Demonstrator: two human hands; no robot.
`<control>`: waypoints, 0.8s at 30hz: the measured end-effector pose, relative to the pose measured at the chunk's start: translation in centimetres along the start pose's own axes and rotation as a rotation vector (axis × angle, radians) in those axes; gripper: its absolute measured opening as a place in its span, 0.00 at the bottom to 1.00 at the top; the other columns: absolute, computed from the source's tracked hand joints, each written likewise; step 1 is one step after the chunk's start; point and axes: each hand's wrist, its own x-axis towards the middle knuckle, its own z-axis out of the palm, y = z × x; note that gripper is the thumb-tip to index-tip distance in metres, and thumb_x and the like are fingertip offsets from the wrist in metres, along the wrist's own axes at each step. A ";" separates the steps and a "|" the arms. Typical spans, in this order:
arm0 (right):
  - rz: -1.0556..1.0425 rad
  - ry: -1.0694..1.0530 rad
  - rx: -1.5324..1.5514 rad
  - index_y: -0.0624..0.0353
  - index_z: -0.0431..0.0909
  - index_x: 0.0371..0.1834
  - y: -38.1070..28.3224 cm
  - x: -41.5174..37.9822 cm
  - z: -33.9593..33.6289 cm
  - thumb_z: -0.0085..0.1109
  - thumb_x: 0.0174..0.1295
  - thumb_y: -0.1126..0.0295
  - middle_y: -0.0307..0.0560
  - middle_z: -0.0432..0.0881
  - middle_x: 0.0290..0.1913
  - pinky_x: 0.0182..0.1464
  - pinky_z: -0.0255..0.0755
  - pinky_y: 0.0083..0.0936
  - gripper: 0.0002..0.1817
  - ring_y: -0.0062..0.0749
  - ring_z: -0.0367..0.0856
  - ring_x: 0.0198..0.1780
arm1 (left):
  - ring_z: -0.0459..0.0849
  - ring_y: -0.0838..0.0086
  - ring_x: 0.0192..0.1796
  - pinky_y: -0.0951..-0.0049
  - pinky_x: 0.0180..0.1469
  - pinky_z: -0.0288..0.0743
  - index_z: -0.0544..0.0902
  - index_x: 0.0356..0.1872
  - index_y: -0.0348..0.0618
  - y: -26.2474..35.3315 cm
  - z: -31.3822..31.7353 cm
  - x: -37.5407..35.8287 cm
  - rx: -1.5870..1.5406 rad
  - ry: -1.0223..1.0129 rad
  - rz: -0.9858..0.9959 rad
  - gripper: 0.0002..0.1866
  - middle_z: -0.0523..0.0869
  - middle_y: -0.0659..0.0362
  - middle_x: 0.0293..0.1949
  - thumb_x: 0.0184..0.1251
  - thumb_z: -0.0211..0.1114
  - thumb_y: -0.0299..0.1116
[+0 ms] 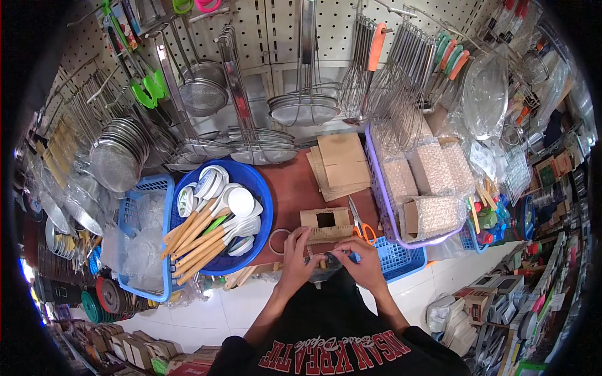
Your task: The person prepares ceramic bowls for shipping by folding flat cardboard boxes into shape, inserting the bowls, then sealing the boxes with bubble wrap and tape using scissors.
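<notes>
Close in front of my body, both hands are at a small dark thing (330, 258) with a clear, shiny look like plastic. My left hand (297, 258) has its thumb and fingertips closed at its left side, one finger raised toward a small brown cardboard box (310, 234) with a dark square opening. My right hand (362, 258) pinches at the right side of the dark thing. I cannot tell exactly what it is, as the fingers cover much of it. Just beyond my right hand lie scissors (364, 230) with orange handles. A tape ring (278, 242) lies left of the cardboard.
A blue round basin (266, 210) of wooden-handled white utensils stands left, beside a light-blue basket (164, 288) with clear plastic. Flat cardboard sheets (343, 160) lie behind. At right, a purple basket (384, 207) holds bubble-wrapped boxes. Strainers (305, 111) and whisks (401, 88) hang above the red table (285, 188).
</notes>
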 end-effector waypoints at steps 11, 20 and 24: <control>-0.014 0.126 0.021 0.65 0.85 0.39 2.9 0.8 0.2 0.68 0.63 0.75 0.45 0.84 0.37 0.39 0.76 0.23 0.06 0.27 0.82 0.36 | 0.74 0.52 0.70 0.59 0.72 0.66 0.74 0.68 0.39 -4.6 1.4 3.6 -0.068 0.050 -0.100 0.29 0.74 0.46 0.69 0.65 0.69 0.29; 0.084 0.028 0.024 0.66 0.84 0.40 4.5 2.7 0.6 0.66 0.65 0.75 0.45 0.83 0.38 0.38 0.76 0.23 0.05 0.26 0.82 0.35 | 0.77 0.56 0.68 0.58 0.69 0.68 0.83 0.57 0.37 -6.0 2.9 2.5 0.021 0.166 -0.077 0.17 0.82 0.49 0.62 0.66 0.67 0.25; 0.030 -0.010 -0.057 0.65 0.84 0.39 6.6 4.6 1.0 0.67 0.64 0.73 0.47 0.83 0.36 0.37 0.75 0.26 0.06 0.29 0.82 0.33 | 0.77 0.55 0.68 0.56 0.68 0.68 0.85 0.54 0.36 -6.1 3.1 2.1 0.114 0.160 -0.043 0.15 0.83 0.50 0.62 0.68 0.66 0.27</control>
